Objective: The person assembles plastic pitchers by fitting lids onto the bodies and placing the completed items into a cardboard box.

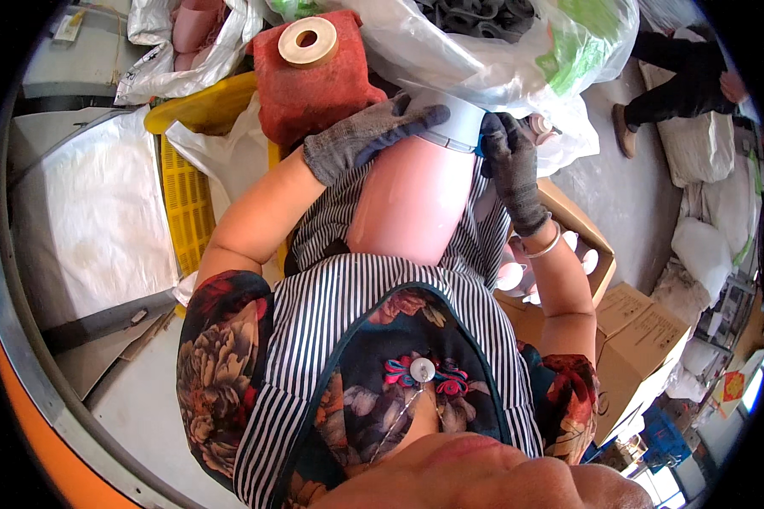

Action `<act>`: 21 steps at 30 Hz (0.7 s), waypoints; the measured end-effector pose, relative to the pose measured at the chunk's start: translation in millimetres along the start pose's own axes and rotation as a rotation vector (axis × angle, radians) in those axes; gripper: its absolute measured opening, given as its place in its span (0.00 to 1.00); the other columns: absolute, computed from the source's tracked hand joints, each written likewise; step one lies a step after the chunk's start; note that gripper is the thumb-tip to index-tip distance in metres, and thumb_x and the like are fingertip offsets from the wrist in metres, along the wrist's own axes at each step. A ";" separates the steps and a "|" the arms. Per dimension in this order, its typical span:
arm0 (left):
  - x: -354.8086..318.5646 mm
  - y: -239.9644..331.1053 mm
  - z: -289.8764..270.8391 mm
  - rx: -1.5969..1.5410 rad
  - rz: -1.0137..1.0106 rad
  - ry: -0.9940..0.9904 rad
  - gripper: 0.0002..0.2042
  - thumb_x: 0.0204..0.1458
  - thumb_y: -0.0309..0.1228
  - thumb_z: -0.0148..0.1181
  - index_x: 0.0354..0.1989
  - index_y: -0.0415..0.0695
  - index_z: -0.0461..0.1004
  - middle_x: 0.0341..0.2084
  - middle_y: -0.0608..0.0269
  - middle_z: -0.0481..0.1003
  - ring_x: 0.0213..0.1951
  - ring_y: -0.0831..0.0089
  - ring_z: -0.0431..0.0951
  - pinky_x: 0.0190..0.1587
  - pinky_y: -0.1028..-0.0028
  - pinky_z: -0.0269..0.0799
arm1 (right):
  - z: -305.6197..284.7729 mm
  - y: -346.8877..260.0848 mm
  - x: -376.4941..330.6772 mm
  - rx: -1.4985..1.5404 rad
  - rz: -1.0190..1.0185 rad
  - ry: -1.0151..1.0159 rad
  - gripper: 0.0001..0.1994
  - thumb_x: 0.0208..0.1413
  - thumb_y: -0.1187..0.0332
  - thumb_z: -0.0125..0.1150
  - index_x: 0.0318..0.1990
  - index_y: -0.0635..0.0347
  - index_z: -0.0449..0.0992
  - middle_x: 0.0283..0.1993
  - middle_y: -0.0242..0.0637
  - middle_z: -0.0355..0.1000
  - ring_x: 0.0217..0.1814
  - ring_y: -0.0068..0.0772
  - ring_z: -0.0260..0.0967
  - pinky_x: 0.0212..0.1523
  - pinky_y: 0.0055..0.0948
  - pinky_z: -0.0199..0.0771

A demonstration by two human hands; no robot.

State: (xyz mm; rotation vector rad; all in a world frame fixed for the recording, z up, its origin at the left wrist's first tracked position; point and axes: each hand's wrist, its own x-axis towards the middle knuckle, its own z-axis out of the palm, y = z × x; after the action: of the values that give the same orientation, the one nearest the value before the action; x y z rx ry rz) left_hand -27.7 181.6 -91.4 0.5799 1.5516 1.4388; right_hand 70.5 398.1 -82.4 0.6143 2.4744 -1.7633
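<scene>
A large glossy pink plastic container point(412, 199) lies in my lap against a striped apron, its pale grey collar point(462, 123) pointing away from me. My left hand point(369, 131), in a grey work glove, is closed over the container's upper left side, with fingers reaching across onto the collar. At the collar's right edge, my gloved right hand point(511, 165) has its fingers pinched round a small bright blue piece point(483, 136). Most of that piece is hidden by the fingers, so its kind cannot be made out.
A tape roll point(308, 41) rests on a red cloth bundle point(310, 89) beyond my left hand. Behind are a yellow crate point(185, 187) and a plastic bag point(518, 64) of dark parts. Rightward stand an open carton point(598, 280), closed cartons point(641, 339) and another person point(683, 85).
</scene>
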 end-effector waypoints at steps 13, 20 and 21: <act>4.0 -29.2 10.0 0.009 0.144 0.075 0.31 0.57 0.48 0.59 0.62 0.38 0.64 0.56 0.55 0.70 0.58 0.68 0.68 0.64 0.70 0.60 | -4.7 31.8 -4.6 -0.065 -0.173 -0.018 0.17 0.67 0.57 0.50 0.52 0.63 0.71 0.27 0.28 0.68 0.20 0.17 0.58 0.21 0.20 0.60; 3.5 -43.1 -14.5 0.192 0.403 -0.122 0.24 0.64 0.41 0.50 0.64 0.39 0.62 0.59 0.54 0.68 0.61 0.64 0.66 0.67 0.68 0.56 | -1.5 15.2 -7.1 -0.119 -0.212 -0.075 0.16 0.67 0.60 0.48 0.53 0.62 0.70 0.29 0.29 0.66 0.23 0.16 0.59 0.25 0.20 0.62; 0.0 -37.6 -4.0 0.383 0.514 -0.036 0.23 0.64 0.38 0.48 0.64 0.39 0.62 0.60 0.53 0.67 0.62 0.64 0.65 0.67 0.67 0.56 | -5.3 14.7 -6.7 -0.173 -0.346 -0.040 0.15 0.67 0.61 0.48 0.54 0.61 0.70 0.29 0.29 0.65 0.22 0.17 0.59 0.25 0.20 0.63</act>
State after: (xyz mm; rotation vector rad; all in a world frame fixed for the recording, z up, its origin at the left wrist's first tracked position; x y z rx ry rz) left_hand -22.2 171.7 -127.5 1.3011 1.7392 1.4855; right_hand 82.6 405.0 -91.9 0.1425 2.7988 -1.6063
